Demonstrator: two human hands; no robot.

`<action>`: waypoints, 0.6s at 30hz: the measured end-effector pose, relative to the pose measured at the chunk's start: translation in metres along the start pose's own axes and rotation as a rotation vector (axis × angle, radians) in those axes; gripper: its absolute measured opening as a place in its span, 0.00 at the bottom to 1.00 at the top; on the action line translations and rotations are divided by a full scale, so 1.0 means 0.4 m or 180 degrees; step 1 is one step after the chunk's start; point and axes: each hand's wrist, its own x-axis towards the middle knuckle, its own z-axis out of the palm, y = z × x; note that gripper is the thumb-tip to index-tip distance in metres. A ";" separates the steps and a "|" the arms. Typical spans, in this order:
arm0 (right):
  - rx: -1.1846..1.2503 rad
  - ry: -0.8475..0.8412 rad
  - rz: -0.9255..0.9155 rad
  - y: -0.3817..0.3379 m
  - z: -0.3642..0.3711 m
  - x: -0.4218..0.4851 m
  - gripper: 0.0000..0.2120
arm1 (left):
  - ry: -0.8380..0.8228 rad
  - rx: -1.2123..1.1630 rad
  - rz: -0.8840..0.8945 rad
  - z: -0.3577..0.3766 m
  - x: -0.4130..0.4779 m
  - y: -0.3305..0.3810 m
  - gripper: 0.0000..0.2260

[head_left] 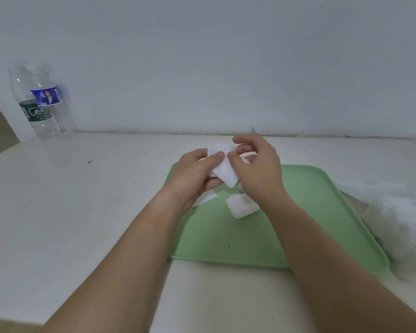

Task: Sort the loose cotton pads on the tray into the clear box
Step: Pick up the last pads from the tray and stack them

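At the upper left of the frame two clear bottles point(42, 102) stand close together on the white table point(82, 200), near the pale wall point(202, 56); one carries a blue label, the other a green one, and both look blurred. A small dark speck lies on the table to their lower right. Two bare forearms rise from the bottom edge toward the centre. The left hand point(195, 174) is curled, its thumb pressed on top of a small stack of white pads point(222, 168) and its fingers under them, so it has hold of the stack. The right hand point(255, 169) meets it from the other side: its thumb rests on the same stack, while its other fingers are bent and partly spread above; how firmly it grips cannot be told. The stack is held in the air above the far left part of the green tray point(322, 212). Below the hands, loose pads point(241, 206) lie on the tray, one square piece plainly seen and another partly hidden under the left wrist. The rest of the tray's floor shows a few dark specks. At the right edge of the frame, just beside the tray, there is a blurred whitish mass point(401, 227); whether this is the clear box cannot be told.
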 end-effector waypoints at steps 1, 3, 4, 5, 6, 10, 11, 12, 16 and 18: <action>-0.0112 0.0018 0.0038 0.000 -0.001 -0.001 0.10 | 0.0017 0.0011 0.0015 -0.003 0.001 0.000 0.11; -0.0251 -0.0035 0.0241 0.001 -0.002 -0.003 0.11 | 0.0060 -0.0062 0.0029 -0.007 -0.001 0.004 0.08; -0.0259 -0.0107 0.0360 0.003 -0.002 -0.003 0.12 | 0.0088 -0.0114 0.0026 -0.007 -0.003 0.007 0.07; -0.0209 -0.0184 0.0462 0.005 -0.002 -0.003 0.12 | 0.0125 -0.0157 0.0023 -0.008 -0.003 0.008 0.07; -0.0105 -0.0250 0.0541 0.006 -0.002 -0.002 0.12 | 0.0177 -0.0192 0.0019 -0.008 -0.002 0.009 0.07; 0.0502 -0.0297 0.0739 -0.001 -0.008 0.002 0.08 | 0.0466 -0.0454 0.0054 -0.008 0.002 0.011 0.06; 0.0624 -0.0221 0.0739 -0.004 -0.011 0.005 0.07 | 0.0573 -0.0453 0.0076 -0.010 0.003 0.013 0.06; 0.0728 -0.0129 0.0723 -0.007 -0.015 0.009 0.07 | 0.0675 -0.0410 0.0098 -0.012 0.004 0.016 0.05; 0.1538 -0.0285 0.0890 -0.023 -0.036 0.021 0.06 | 0.0719 -0.0231 0.0129 -0.023 0.005 0.017 0.04; 0.1892 -0.0779 0.0924 -0.026 -0.048 0.023 0.07 | 0.0483 -0.0086 0.0122 -0.019 0.001 0.016 0.05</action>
